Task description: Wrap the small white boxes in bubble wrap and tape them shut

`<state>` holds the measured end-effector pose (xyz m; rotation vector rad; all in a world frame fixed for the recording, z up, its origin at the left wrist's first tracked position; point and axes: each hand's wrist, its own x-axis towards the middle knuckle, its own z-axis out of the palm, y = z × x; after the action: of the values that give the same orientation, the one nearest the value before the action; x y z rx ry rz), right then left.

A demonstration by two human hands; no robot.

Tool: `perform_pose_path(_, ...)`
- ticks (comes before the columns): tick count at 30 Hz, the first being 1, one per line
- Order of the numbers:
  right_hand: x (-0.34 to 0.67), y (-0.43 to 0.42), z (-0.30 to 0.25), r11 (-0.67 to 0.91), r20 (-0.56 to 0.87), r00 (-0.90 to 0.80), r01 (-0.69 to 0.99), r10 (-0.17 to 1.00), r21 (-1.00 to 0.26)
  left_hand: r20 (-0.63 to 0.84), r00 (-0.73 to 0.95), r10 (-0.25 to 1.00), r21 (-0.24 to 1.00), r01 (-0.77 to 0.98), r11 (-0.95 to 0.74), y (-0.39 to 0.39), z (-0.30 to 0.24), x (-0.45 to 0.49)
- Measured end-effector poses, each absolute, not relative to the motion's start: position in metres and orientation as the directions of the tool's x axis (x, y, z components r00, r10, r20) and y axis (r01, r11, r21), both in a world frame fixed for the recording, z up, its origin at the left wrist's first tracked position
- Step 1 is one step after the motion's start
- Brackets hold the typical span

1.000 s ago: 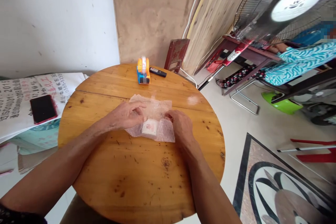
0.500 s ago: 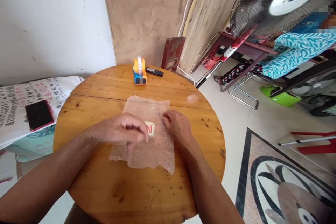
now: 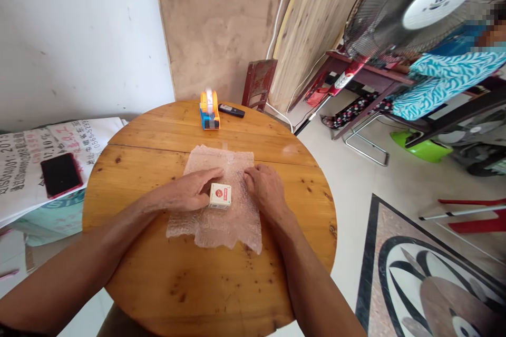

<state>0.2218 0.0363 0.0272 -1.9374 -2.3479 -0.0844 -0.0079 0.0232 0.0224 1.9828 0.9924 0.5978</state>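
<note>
A small white box with red print (image 3: 220, 195) sits near the middle of a sheet of bubble wrap (image 3: 227, 229), which lies spread on the round wooden table (image 3: 158, 274). At the box's left side is my left hand (image 3: 188, 189), open, its fingers stretched past the far-left corner and its thumb close to the left edge. Whether the thumb touches the box I cannot tell. My right hand (image 3: 268, 189) rests at the right edge of the bubble wrap, its fingers curled closed on that edge.
Toward the far edge stand an orange and blue tape dispenser (image 3: 209, 110) and a black utility knife (image 3: 231, 111). A phone (image 3: 61, 175) lies on printed sacking at left. Beyond the table are a red-brown chair (image 3: 259, 83), a standing fan (image 3: 438, 0) and a seated person (image 3: 430, 81).
My left hand has moved off from over the box to its far-left side, its fingers now straightened. More of the box shows. My right hand stays at the wrap's edge.
</note>
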Motion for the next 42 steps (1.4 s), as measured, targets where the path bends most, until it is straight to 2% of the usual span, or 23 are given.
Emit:
perform_pose_path(3, 0.222, 0.037, 0.024, 0.205, 0.136, -0.209, 0.978, 0.968, 0.045, 0.024, 0.604, 0.796, 0.821, 0.442, -0.361, 0.026, 0.022, -0.012)
perform_pose_path(7, 0.222, 0.036, 0.024, 0.21, 0.148, -0.219, 0.975, 0.964, 0.076, 0.069, 0.619, 0.782, 0.772, 0.463, -0.435, 0.029, 0.021, -0.008)
perform_pose_path(10, 0.221, 0.033, 0.029, 0.233, 0.227, -0.237, 0.972, 0.945, 0.046, 0.105, 0.635, 0.766, 0.732, 0.471, -0.491, 0.031, 0.02, -0.003)
perform_pose_path(13, 0.218, 0.028, 0.035, 0.388, 0.286, -0.368, 0.921, 0.885, -0.016, 0.129, 0.638, 0.759, 0.7, 0.484, -0.525, 0.032, 0.019, 0.001)
perform_pose_path(16, 0.214, 0.026, 0.036, 0.528, 0.16, -0.516, 0.848, 0.842, -0.045, 0.137, 0.634, 0.761, 0.694, 0.487, -0.531, 0.033, 0.017, 0.0)
perform_pose_path(20, 0.213, 0.029, 0.034, 0.485, 0.013, -0.485, 0.874, 0.874, -0.025, 0.117, 0.606, 0.787, 0.671, 0.536, -0.512, 0.033, 0.011, -0.002)
perform_pose_path(28, 0.215, 0.03, 0.038, 0.451, -0.012, -0.453, 0.89, 0.892, -0.062, -0.002, 0.627, 0.779, 0.54, 0.656, -0.527, 0.034, 0.016, -0.005)
perform_pose_path(33, 0.221, 0.029, 0.041, 0.416, -0.003, -0.418, 0.905, 0.909, -0.086, -0.058, 0.652, 0.756, 0.504, 0.673, -0.542, 0.034, 0.021, -0.008)
perform_pose_path(35, 0.223, 0.027, 0.043, 0.423, 0.038, -0.422, 0.895, 0.906, -0.139, -0.05, 0.66, 0.75, 0.499, 0.667, -0.554, 0.035, 0.018, -0.009)
perform_pose_path(37, 0.224, 0.023, 0.044, 0.485, 0.129, -0.469, 0.827, 0.874, -0.283, -0.04, 0.662, 0.748, 0.501, 0.661, -0.558, 0.036, 0.015, -0.01)
perform_pose_path(40, 0.22, 0.017, 0.042, 0.59, 0.229, -0.559, 0.637, 0.797, -0.496, -0.023, 0.67, 0.742, 0.514, 0.644, -0.566, 0.037, 0.012, -0.011)
perform_pose_path(42, 0.215, 0.015, 0.036, 0.619, 0.233, -0.602, 0.58, 0.763, -0.529, -0.007, 0.675, 0.738, 0.522, 0.632, -0.573, 0.038, 0.01, -0.011)
